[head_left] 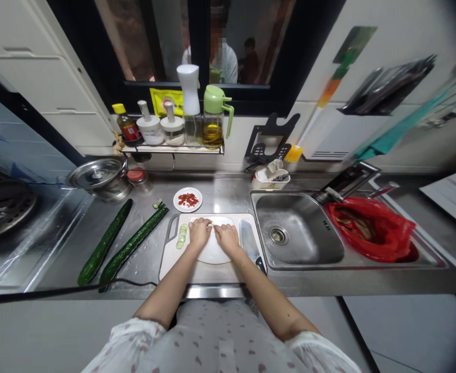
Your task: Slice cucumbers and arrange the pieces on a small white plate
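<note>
Over a white plate [214, 255] on the cutting board [210, 273], my left hand [200, 231] and my right hand [226, 238] nearly meet at the fingertips. Both are closed, thumbs and fingers pinched together. A small pale green piece, apparently a cucumber slice [212, 223], shows between them, mostly hidden by the fingers. Left of the plate, several cucumber slices [181, 236] lie in an overlapping row on the board. A cleaver [248, 238] rests along the board's right side, its black handle toward me. Behind the board stands a small plate [177, 202] with chopped red pieces [188, 200].
Two whole cucumbers [107, 238] lie on the steel counter at left, near a lidded pot [99, 178] and a red-lidded jar [138, 178]. The sink [301, 228] is at right, with a red bag [394, 233] beside it. A shelf [181, 150] holds condiments, including an oil bottle [212, 119].
</note>
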`<move>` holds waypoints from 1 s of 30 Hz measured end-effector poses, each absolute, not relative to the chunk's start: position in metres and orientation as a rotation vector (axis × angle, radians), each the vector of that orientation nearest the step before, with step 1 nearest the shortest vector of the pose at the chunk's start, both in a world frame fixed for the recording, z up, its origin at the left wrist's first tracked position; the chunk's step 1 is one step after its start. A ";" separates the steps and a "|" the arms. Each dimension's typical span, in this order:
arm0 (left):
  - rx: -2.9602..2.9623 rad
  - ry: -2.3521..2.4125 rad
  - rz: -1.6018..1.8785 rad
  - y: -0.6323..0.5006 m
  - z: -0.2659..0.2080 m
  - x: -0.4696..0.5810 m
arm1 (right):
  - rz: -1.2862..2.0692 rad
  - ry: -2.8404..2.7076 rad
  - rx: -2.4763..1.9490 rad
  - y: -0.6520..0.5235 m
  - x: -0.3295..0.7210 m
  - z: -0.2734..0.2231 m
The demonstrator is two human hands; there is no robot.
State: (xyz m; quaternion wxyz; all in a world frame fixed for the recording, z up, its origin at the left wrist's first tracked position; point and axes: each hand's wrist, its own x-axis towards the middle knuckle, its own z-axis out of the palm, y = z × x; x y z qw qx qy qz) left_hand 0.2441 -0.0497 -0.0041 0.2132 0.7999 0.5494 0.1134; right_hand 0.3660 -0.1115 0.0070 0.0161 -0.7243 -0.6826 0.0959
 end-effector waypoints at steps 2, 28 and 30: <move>2.230 1.528 0.315 -0.050 -0.005 0.244 | 0.293 -2.121 -2.256 -0.109 0.367 0.006; 2.272 1.526 0.263 -0.052 0.000 0.247 | 0.287 -2.089 -2.257 -0.104 0.366 0.005; 2.276 1.532 0.275 -0.053 0.000 0.246 | 0.284 -2.080 -2.258 -0.105 0.365 0.005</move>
